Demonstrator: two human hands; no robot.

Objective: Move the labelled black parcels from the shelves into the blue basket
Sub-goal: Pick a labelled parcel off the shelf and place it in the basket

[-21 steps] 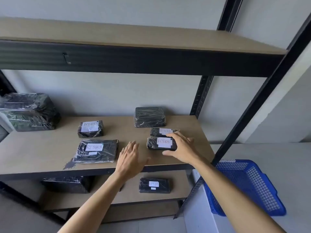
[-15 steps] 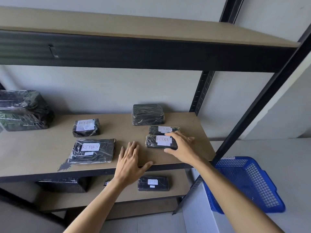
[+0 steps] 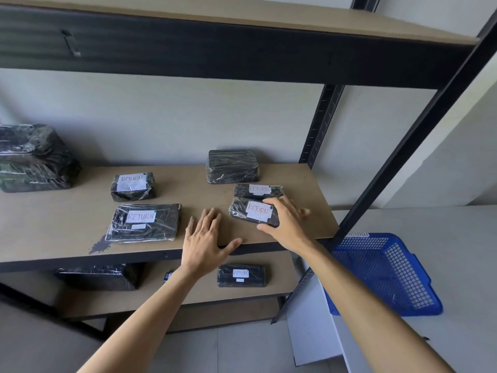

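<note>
Shelf [image 3: 67, 238], middle tier, tan board on black frame, centre of frame. Contents, left to right:
- Large parcel [image 3: 35, 160], black, no label seen, far left, against wall.
- Small parcel [image 3: 132, 186], white "RETURN" label, left of centre.
- Flat parcel [image 3: 144, 222], "RETURN" label, just below the small one, near front edge; dark stain [image 3: 98, 245] at its lower left corner.
- Plain parcel [image 3: 232, 166], no label seen, centre, at back.
- Rear parcel [image 3: 258, 191], "RETURN" label, right of centre.
- Front parcel [image 3: 252, 212], "RETURN" label, touching the rear one; right end tilted slightly off board.

Right hand [image 3: 286, 224]: closed around right end of front parcel, thumb on near edge, fingers over top.
Left hand [image 3: 205, 242]: fingers spread wide, palm down, holding nothing, over front edge of shelf, between flat parcel and front parcel.

Lower tier [image 3: 188, 294], bottom centre: labelled parcel [image 3: 241, 275], lettering too blurred to read; unlabelled dark parcel [image 3: 98, 275] at lower left.

Basket [image 3: 419, 273], blue mesh, lower right of frame, right of shelf post, on pale surface; no parcel visible inside.
</note>
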